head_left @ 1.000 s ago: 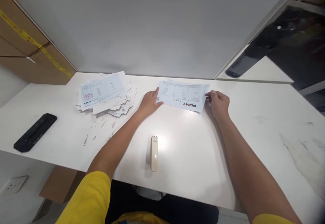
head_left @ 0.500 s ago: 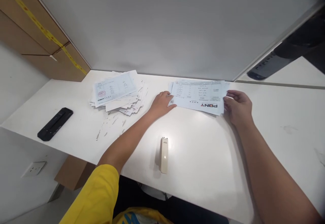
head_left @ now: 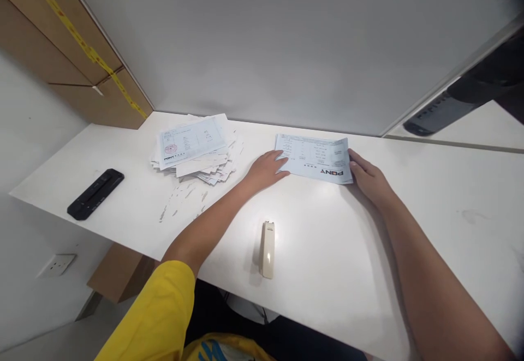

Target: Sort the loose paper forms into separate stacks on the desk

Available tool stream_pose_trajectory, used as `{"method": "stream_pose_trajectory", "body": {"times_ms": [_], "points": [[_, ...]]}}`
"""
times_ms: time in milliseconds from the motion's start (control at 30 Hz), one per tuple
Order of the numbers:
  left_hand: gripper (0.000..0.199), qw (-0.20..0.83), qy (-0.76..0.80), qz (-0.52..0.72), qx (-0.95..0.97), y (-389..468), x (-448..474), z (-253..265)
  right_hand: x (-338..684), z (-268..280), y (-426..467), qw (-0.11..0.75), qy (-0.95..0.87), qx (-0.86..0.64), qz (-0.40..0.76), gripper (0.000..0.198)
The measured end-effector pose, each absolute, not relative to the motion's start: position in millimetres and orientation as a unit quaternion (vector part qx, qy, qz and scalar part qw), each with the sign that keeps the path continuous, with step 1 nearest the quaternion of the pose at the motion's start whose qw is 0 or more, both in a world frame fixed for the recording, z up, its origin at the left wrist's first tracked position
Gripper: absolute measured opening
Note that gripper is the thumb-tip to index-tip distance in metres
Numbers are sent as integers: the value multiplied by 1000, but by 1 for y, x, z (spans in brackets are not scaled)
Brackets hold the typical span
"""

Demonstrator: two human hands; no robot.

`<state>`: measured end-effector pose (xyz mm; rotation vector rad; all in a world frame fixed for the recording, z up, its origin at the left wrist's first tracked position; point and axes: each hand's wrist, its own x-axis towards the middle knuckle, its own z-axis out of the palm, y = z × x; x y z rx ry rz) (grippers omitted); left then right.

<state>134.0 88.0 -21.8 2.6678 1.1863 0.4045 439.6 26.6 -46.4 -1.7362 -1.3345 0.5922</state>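
Papers (head_left: pixel 313 159) lie toward the back of the desk (head_left: pixel 323 252), the left hand (head_left: pixel 266 168) resting spread fingers on one end; whether the right hand (head_left: pixel 369 180) pinches the other edge, I cannot tell. Uneven pushing could skew or buckle them. Their edges, staggered half a second ago, now look level.

"PONY" is printed on the right blue sheet (head_left: pixel 313 156) and the left stamped sheet (head_left: pixel 194 138).

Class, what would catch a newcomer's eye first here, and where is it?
The bright yellow left sleeve, lower left, stands out first. Farther back, the left hand and right hand touch opposite ends of a pale-blue PONY sheet. The cream stapler sits near the white table's front edge.
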Motion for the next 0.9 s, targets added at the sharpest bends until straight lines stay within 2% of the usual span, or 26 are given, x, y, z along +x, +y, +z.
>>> {"method": "stream_pose_trajectory", "body": {"times_ms": [133,300,367,533,667,767,900], "points": [[45,73,403,136,902,92,133,-26,447,-57,31,371,-566,-703,217,66],[44,56,431,137,890,92,140,-30,452,-60,29,344,-587,-685,260,93],[45,47,449,146,880,85,142,-26,449,-59,20,348,-590,-684,251,97],[45,32,487,190,852,66,99,11,433,-51,-8,495,-522,-651,242,57],[59,32,643,164,747,67,11,42,417,-41,-25,606,-414,-612,295,33],[69,39,718,97,688,64,-40,48,400,-29,-37,611,-403,-615,293,22],[40,-17,680,65,730,52,-55,51,375,-9,-52,572,-415,-653,274,20]]}}
